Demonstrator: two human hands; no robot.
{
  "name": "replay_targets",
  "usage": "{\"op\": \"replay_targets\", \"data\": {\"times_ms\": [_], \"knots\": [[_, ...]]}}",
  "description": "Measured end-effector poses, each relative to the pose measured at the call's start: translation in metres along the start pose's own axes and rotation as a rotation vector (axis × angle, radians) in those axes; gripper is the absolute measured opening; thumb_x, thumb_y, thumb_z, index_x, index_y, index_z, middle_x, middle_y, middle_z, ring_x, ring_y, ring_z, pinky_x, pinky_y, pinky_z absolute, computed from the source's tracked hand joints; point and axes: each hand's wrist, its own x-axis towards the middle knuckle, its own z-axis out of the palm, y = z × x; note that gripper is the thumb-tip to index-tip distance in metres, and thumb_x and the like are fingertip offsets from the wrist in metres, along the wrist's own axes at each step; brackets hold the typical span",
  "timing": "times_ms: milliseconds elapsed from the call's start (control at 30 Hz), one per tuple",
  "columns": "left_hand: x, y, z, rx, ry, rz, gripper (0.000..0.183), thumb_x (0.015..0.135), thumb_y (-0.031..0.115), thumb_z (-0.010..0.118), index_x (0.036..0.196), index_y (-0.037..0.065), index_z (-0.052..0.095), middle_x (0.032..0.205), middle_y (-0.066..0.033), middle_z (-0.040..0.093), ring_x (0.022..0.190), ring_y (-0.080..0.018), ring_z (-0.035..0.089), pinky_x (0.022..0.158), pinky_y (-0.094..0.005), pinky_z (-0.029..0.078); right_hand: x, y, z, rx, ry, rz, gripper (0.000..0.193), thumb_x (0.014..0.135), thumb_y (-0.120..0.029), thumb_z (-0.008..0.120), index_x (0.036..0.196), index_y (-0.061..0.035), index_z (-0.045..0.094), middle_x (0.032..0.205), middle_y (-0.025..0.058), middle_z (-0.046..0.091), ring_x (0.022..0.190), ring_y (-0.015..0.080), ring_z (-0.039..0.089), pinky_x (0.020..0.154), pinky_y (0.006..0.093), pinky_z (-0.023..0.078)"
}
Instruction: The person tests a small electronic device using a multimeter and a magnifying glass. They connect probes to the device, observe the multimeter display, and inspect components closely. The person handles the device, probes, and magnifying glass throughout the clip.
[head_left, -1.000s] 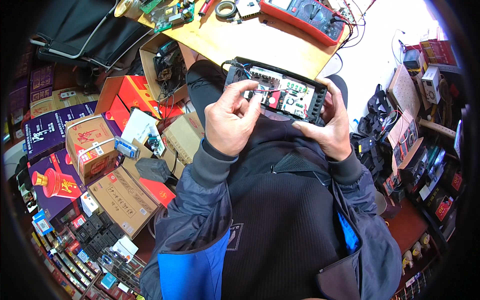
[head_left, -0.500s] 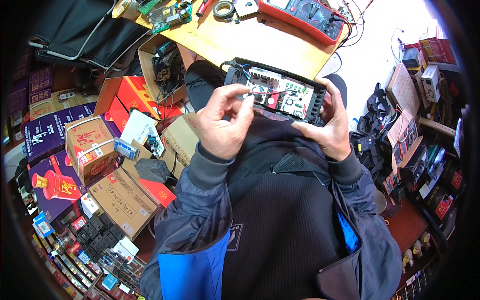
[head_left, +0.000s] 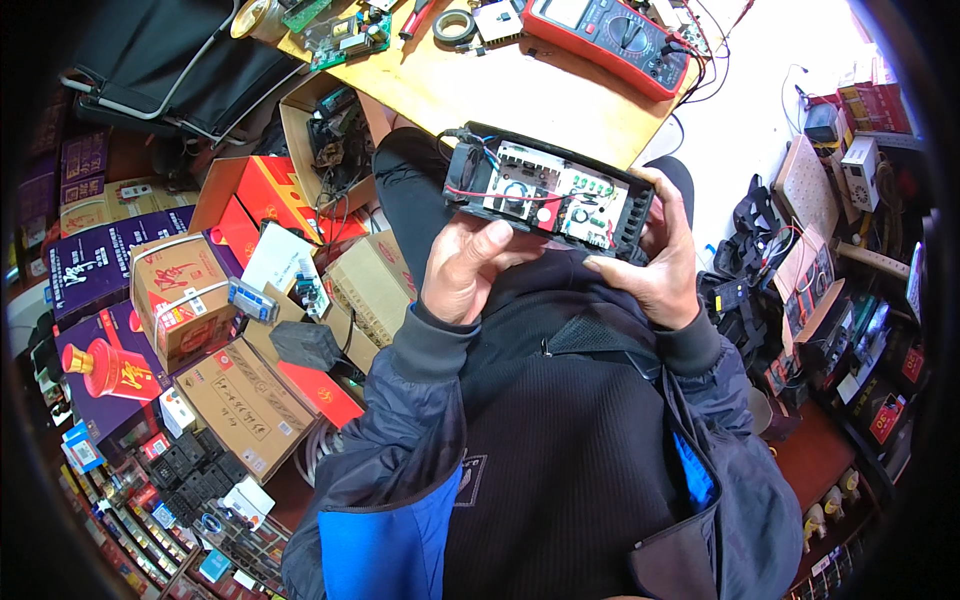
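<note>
An opened black electronics case is held above my lap, tilted, with its inside facing up. A circuit board with green and dark parts sits in it, and a red wire crosses over its left part. My left hand is closed at the case's lower left edge, thumb on the near side and fingers hidden beneath. Around the right end, my right hand grips the case with its thumb along the near edge. Dark cables come out at the far left corner.
Beyond the case is a wooden table carrying a red multimeter, a roll of tape and a green circuit board. Cardboard boxes and a red bottle lie to the left. Black straps and gear are at the right.
My left hand has come down from the red wire above the board to the case's lower left edge. The red wire lies further left; my right hand keeps its grip.
</note>
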Motion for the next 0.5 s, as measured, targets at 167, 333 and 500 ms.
{"op": "replay_targets", "data": {"times_ms": [167,333,500], "knots": [[0.009,-0.002,-0.005,-0.180,0.039,0.093,0.049,0.107,0.022,0.066,0.148,-0.002,0.054,0.136,-0.0191,0.071,0.122,-0.0327,0.073,0.109,-0.0521,0.059,0.007,0.000,-0.007,0.040,-0.027,-0.021,0.106,0.076,0.000,0.094,0.162,-0.0017,0.032,0.147,0.0165,0.057,0.134,0.0228,0.062,0.115,0.0381,0.053],[0.026,0.009,-0.022,-0.069,0.028,0.126,0.043,0.109,0.024,0.065,0.144,-0.001,0.057,0.133,-0.0187,0.072,0.120,-0.0316,0.074,0.105,-0.0479,0.061,0.035,-0.005,-0.022,-0.124,-0.051,0.015,0.111,0.072,-0.005,0.099,0.163,-0.0009,0.037,0.147,0.0155,0.060,0.138,0.0236,0.059,0.121,0.0386,0.045],[0.040,0.013,-0.024,0.090,0.080,0.090,0.044,0.109,0.029,0.067,0.138,-0.002,0.056,0.128,-0.0181,0.073,0.109,-0.0319,0.077,0.095,-0.0431,0.065,0.066,-0.010,-0.039,-0.499,-0.071,-0.004,0.104,0.071,-0.013,0.100,0.161,-0.0054,0.048,0.124,0.0059,0.062,0.103,0.0117,0.060,0.094,0.0277,0.051]]}}
